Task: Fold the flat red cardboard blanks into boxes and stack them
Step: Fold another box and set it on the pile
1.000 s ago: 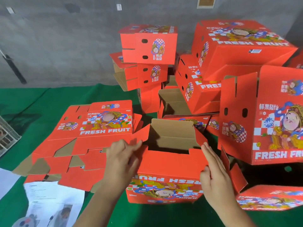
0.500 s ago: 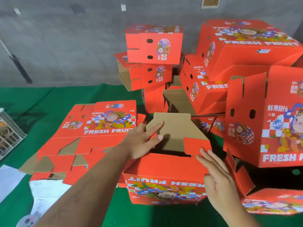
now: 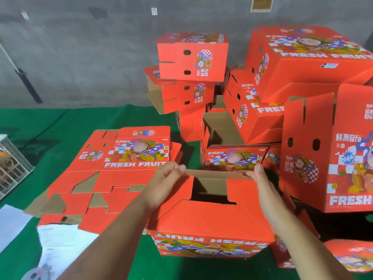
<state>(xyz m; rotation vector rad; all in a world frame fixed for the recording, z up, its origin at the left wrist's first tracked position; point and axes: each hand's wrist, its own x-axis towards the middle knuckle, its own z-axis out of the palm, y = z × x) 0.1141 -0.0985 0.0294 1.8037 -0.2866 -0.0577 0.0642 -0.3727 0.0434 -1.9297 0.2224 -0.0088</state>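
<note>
we hold the half-folded box (image 3: 210, 221) on the green surface (image 3: 60, 126): our left hand (image 3: 163, 184) and right hand (image 3: 262, 184) each pinch its far flap. flat blanks (image 3: 113, 172) lie just left of our left grip; folded boxes (image 3: 252, 87) pile beyond both.

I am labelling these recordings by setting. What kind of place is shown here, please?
Probably a packing workshop or warehouse corner: a bare grey concrete wall, a green mat as work surface, a pile of folded boxes printed FRESH FRUIT, and flat blanks waiting.
</note>
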